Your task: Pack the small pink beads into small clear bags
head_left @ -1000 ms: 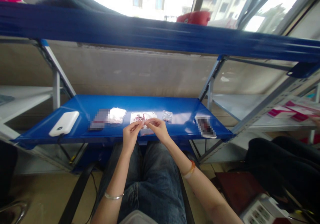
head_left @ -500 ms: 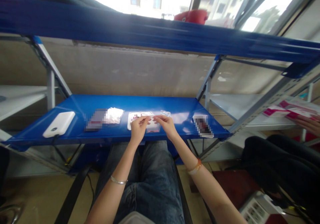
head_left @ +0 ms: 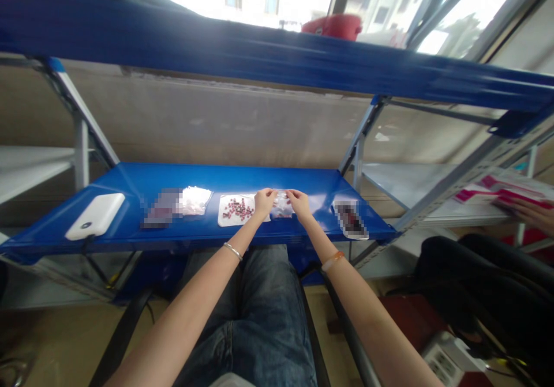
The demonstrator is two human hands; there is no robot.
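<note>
Seated at a blue metal shelf [head_left: 130, 240], the person has everything laid out in one row, seemingly so both hands can reach it without stretching. A small clear plastic bag [head_left: 282, 205] sits just above the shelf, right between the hands. The fingers of the left hand [head_left: 265, 201] and right hand [head_left: 298, 202] are pressed together in pinches, apparently gripping the bag's two sides near the top, though the fingertips hide its exact edge. Just beside the left hand lies a white card [head_left: 236, 211] scattered with small red beads, placed where they can be picked from easily. Further left are a heap of white packets [head_left: 195, 200] and a white power bank [head_left: 94, 217]. A phone [head_left: 350, 220], its screen blurred, lies to the right, clear of the working space.
</note>
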